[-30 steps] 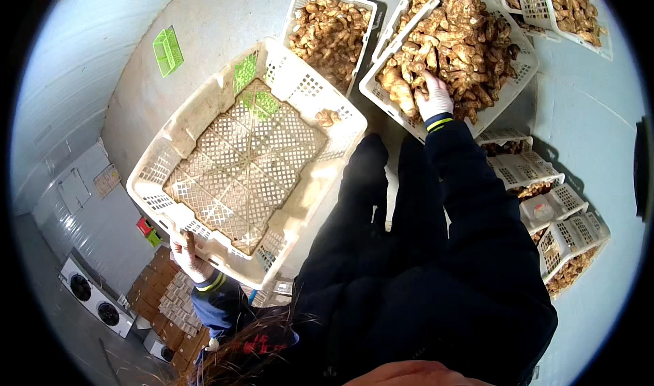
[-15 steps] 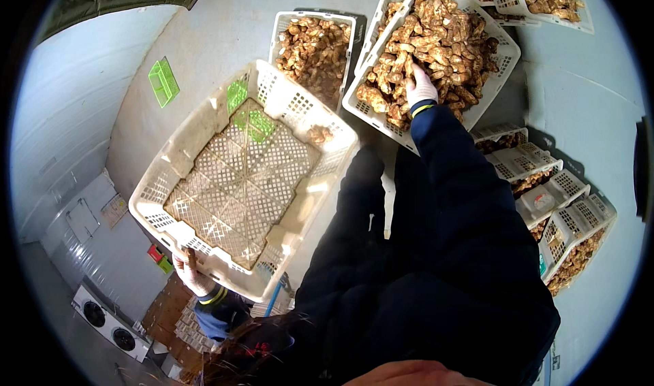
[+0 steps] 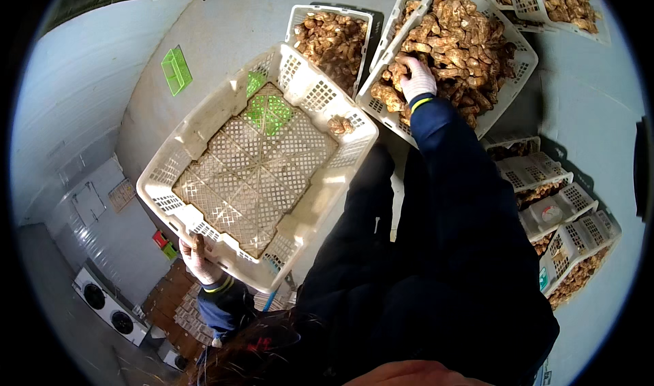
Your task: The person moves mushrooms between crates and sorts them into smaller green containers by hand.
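My left hand, in a pale glove with soiled fingertips, is closed round the near-left rim of a white plastic crate. This crate is tilted, with a brown-stained mesh floor. A small clump of brown pieces lies by its right wall. My right hand, also gloved, rests at the left part of a heap of brown, knobbly mushroom-like pieces in another white crate. Its fingers are curled round a brown mushroom-like piece there, partly hidden by the hand.
A smaller white crate of similar pieces stands beyond the tilted one. More filled crates line the right side and the far right corner. A green basket lies on the floor at left; another green basket shows through the mesh.
The view has shifted, so most things sit slightly farther right. My right hand has moved toward the left edge of the heap and its fingers have curled. My left hand keeps its hold on the rim.
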`<action>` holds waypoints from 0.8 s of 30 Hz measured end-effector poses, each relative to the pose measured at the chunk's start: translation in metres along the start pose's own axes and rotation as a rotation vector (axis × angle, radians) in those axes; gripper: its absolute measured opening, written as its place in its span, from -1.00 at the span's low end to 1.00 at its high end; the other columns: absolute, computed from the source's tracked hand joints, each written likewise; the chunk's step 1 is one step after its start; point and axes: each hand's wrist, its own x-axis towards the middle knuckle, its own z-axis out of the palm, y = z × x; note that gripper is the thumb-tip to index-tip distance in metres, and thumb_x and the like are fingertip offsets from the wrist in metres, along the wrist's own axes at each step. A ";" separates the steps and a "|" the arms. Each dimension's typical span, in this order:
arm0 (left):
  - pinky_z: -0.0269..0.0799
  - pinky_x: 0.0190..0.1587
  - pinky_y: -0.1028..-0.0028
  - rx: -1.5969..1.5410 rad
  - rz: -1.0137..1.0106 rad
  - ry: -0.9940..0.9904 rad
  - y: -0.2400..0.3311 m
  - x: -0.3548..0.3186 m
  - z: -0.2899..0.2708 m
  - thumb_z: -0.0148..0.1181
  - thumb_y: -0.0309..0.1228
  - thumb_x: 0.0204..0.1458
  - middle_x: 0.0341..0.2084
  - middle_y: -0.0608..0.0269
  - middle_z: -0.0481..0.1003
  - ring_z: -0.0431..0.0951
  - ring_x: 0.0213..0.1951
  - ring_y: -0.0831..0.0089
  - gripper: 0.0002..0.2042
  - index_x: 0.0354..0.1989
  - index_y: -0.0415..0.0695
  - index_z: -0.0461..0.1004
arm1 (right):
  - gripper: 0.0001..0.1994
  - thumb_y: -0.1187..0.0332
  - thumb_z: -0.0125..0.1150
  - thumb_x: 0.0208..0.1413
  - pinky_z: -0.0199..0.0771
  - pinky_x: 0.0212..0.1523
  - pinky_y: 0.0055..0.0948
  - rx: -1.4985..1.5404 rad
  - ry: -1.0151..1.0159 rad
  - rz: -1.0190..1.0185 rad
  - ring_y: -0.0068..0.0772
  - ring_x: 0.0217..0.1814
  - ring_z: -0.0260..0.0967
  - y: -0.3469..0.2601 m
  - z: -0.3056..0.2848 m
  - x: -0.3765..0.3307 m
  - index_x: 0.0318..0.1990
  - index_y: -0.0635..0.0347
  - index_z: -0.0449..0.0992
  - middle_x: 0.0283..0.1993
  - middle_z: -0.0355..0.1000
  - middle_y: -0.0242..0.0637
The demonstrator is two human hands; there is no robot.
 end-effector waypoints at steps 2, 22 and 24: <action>0.16 -0.47 0.71 0.009 -0.037 0.019 0.004 0.002 0.009 0.17 -0.54 -0.09 -0.55 0.45 0.36 0.29 -0.53 0.70 -0.84 -0.32 -0.14 0.36 | -0.56 0.42 0.26 -0.24 0.27 0.01 -0.33 0.140 -0.032 0.056 -0.13 -0.04 0.29 0.012 0.003 0.000 -0.09 -0.05 0.39 -0.12 0.38 -0.14; 0.16 -0.57 0.72 0.019 -0.022 0.066 0.006 0.002 0.027 0.14 -0.54 -0.05 -0.62 0.45 0.32 0.26 -0.63 0.71 -0.88 -0.35 -0.13 0.34 | -0.48 0.41 0.05 -0.02 0.27 0.07 -0.35 1.662 -0.339 0.138 -0.25 0.02 0.31 -0.034 -0.075 -0.036 0.14 0.31 0.14 0.02 0.30 -0.17; 0.18 -0.56 0.72 -0.003 -0.025 0.028 0.003 0.006 0.020 0.13 -0.53 -0.05 -0.60 0.43 0.35 0.29 -0.61 0.71 -0.88 -0.33 -0.14 0.35 | -0.49 0.42 0.05 -0.04 0.30 0.04 -0.37 1.704 -0.378 0.106 -0.27 0.00 0.32 -0.032 -0.076 -0.036 0.12 0.34 0.17 0.02 0.30 -0.18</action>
